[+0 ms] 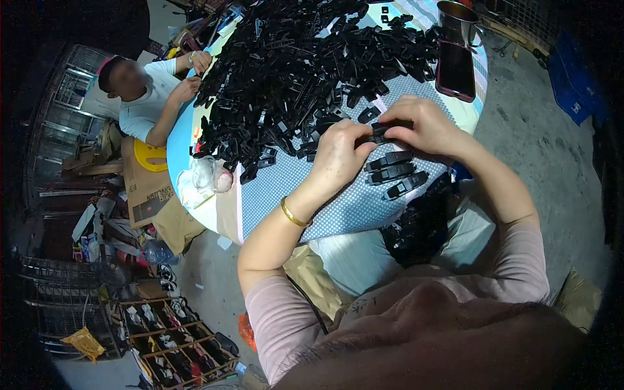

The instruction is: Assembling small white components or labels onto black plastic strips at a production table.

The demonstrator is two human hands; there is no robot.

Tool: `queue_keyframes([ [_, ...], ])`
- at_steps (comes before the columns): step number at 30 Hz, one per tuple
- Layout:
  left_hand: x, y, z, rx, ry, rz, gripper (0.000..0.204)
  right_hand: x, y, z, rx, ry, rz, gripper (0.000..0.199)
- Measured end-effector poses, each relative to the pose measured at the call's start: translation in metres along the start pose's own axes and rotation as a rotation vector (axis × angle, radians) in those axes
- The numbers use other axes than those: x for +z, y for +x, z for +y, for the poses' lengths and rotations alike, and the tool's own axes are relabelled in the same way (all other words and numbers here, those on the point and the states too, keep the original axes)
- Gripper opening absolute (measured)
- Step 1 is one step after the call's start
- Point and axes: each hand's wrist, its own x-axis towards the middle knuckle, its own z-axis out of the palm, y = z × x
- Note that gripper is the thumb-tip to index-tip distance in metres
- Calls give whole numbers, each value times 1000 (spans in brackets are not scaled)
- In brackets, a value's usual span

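Observation:
My left hand (338,156) and my right hand (426,127) meet over the near edge of a round table (273,195) covered with a blue-and-white dotted cloth. Both pinch one long black plastic part (383,131) between their fingertips. Just below the hands, three similar black parts (396,172) lie side by side on the cloth. A big heap of black plastic parts (305,65) fills the far half of the table. A gold bangle (294,214) circles my left wrist.
A dark phone (455,70) and a metal mug (458,23) stand at the table's right rim. More black parts (419,227) sit in a bag on my lap. Another person (146,91) in white works at the left. Clutter and a shoe rack (172,338) cover the floor at left.

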Motion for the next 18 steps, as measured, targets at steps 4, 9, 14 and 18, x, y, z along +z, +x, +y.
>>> queue_keyframes([
  [4,-1,-1,-2,-68,25,10,21,-6,-3,7,2,-30,-51,28],
  [9,-4,0,-4,-39,42,-5,20,-7,-3,2,-29,-135,-20,29],
  [14,-5,3,-1,-20,25,-8,19,-9,-1,6,-69,-182,-30,32],
  [18,-1,4,-5,8,18,7,19,-5,5,27,-152,-55,-50,31],
])
